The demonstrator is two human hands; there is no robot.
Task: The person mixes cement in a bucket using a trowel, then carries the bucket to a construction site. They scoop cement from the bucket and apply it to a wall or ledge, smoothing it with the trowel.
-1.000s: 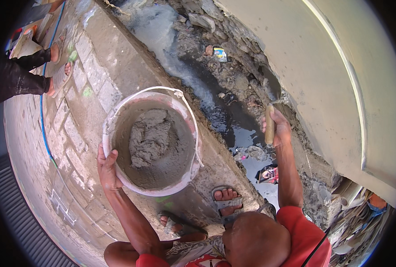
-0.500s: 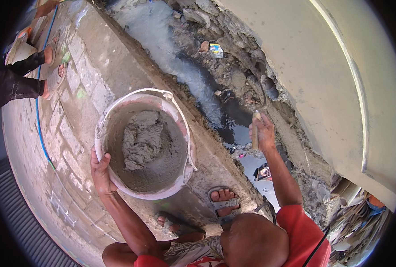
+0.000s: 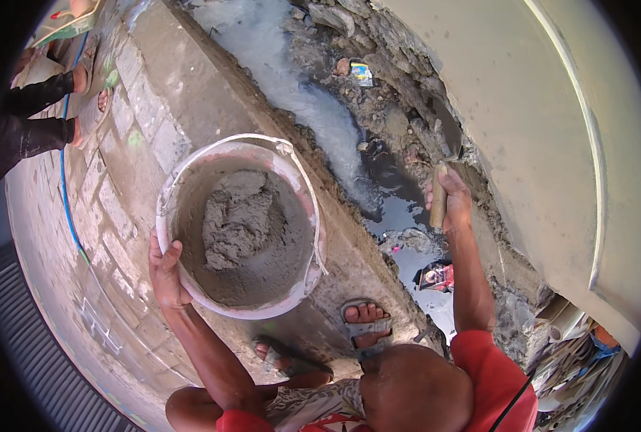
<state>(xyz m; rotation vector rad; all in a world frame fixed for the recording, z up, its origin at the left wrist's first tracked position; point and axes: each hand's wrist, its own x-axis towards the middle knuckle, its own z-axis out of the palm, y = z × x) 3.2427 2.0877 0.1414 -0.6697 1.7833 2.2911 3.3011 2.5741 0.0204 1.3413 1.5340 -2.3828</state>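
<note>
A pale, mortar-smeared bucket [image 3: 254, 313] stands on the concrete edge, with a lump of wet grey mortar [image 3: 240, 219] inside. Its thin white handle [image 3: 284, 148] leans against the far and right side of the rim. My left hand [image 3: 166, 277] grips the rim at the near left, thumb on top. Over the ditch, my right hand [image 3: 457, 200] is closed round the wooden handle of a trowel [image 3: 439, 198]. The trowel's grey blade points away from me, by the foot of the wall, and blends with the rubble there.
A ditch with murky water [image 3: 320, 122], rubble and litter runs between the concrete edge and a smooth plastered wall [image 3: 529, 137]. Another person's legs [image 3: 39, 137] stand at far left near a blue hose [image 3: 64, 191]. Pipes and sticks [image 3: 569, 353] lie piled at lower right.
My right hand has moved right with the trowel, toward the wall, and its blade shows more now. The left hand stays on the bucket rim. A pale object has come into view at top left.
</note>
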